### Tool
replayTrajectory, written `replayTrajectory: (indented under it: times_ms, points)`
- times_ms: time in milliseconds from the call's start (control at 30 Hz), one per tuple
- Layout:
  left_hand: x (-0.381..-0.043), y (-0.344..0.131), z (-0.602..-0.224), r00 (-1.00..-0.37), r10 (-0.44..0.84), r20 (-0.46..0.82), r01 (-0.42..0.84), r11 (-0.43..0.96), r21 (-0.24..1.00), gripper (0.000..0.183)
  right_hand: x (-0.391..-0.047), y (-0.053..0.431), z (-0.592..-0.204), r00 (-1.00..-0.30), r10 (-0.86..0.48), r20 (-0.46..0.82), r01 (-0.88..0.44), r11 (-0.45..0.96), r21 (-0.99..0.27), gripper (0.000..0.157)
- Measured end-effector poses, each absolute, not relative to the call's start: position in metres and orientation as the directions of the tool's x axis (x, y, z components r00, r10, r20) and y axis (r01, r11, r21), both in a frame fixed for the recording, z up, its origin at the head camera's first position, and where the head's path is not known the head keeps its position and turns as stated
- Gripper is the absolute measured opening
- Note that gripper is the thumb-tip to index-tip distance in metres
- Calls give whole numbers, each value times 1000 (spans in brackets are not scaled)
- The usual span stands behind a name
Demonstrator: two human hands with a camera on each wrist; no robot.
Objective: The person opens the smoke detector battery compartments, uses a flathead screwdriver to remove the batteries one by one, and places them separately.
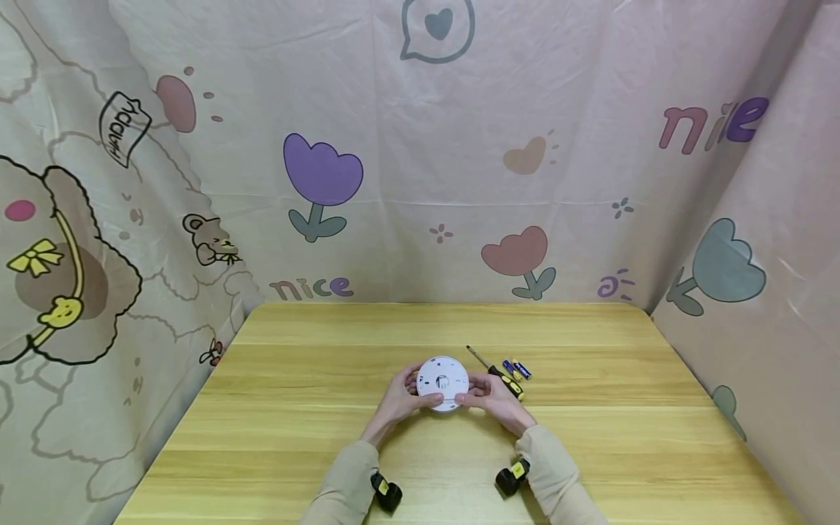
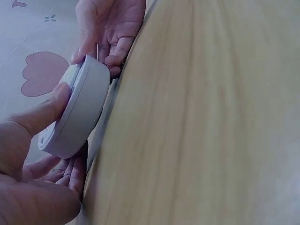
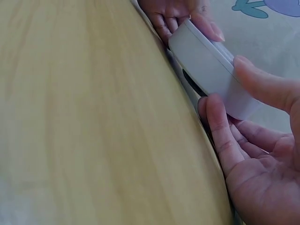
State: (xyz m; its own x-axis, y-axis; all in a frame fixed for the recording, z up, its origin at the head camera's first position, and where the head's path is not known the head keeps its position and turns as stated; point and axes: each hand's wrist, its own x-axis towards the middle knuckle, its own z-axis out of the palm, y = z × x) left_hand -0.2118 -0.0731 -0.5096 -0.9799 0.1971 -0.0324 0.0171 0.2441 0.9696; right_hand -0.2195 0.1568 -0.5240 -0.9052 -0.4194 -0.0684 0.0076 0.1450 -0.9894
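Note:
Both hands hold a round white device, shaped like a smoke alarm, over the middle of the table. Its flat face, with small slots and a round opening at the centre, is turned up toward the head camera. My left hand grips its left side, thumb on the face and fingers beneath. On the opposite side my right hand grips it likewise, both thumbs near the lower rim. From the left wrist, the device's smooth side wall shows, tilted. A dark gap shows along its underside in the right wrist view, near the right fingertips.
A black and yellow screwdriver lies just beyond the right hand, its shaft pointing away to the left. Blue batteries lie beside it. The wooden table meets a printed cloth backdrop at the back and sides.

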Motion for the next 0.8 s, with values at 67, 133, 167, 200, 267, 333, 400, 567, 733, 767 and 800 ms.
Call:
replayTrajectory:
  times_ms: [67,133,167,200,267,333,400,567,733,767,800]
  points:
    - [-212,-73,-510,-982,186,-34,16,263,965,77,-220,157,-524,-907,-416,-62,-1,148,-989,59]
    - [-212,-73,-510,-984,172,-38,11,275,961,74,-220,158,-524,-909,-414,-52,-11,147,-989,59]
    - [-212,-73,-510,-985,167,-39,9,279,960,72,-220,158,-525,-909,-415,-47,-15,146,-989,59]
    - [-212,-73,-510,-986,162,-39,9,283,959,71,-220,158,-525,-910,-413,-43,-18,144,-989,58]
    - [-212,-73,-509,-988,148,-46,-4,275,961,68,-220,159,-526,-908,-417,-33,-21,126,-992,57]
    - [-212,-73,-509,-989,138,-52,-15,257,966,65,-220,159,-528,-908,-419,-25,-19,102,-995,55]
    - [-213,-74,-509,-990,128,-59,-30,223,974,62,-220,159,-529,-905,-426,-8,-20,61,-998,52]
    - [-212,-75,-511,-990,125,-63,-48,120,992,57,-221,160,-531,-902,-431,29,-20,-26,-999,50]
    - [-210,-76,-511,-993,113,-41,-34,62,998,56,-221,157,-532,-914,-405,26,-3,-59,-998,53]
    - [-210,-76,-511,-993,111,-35,-29,58,998,56,-221,157,-532,-917,-399,26,-2,-62,-998,54]
    - [-210,-77,-511,-993,110,-33,-28,51,998,56,-221,157,-532,-920,-392,25,0,-64,-998,54]
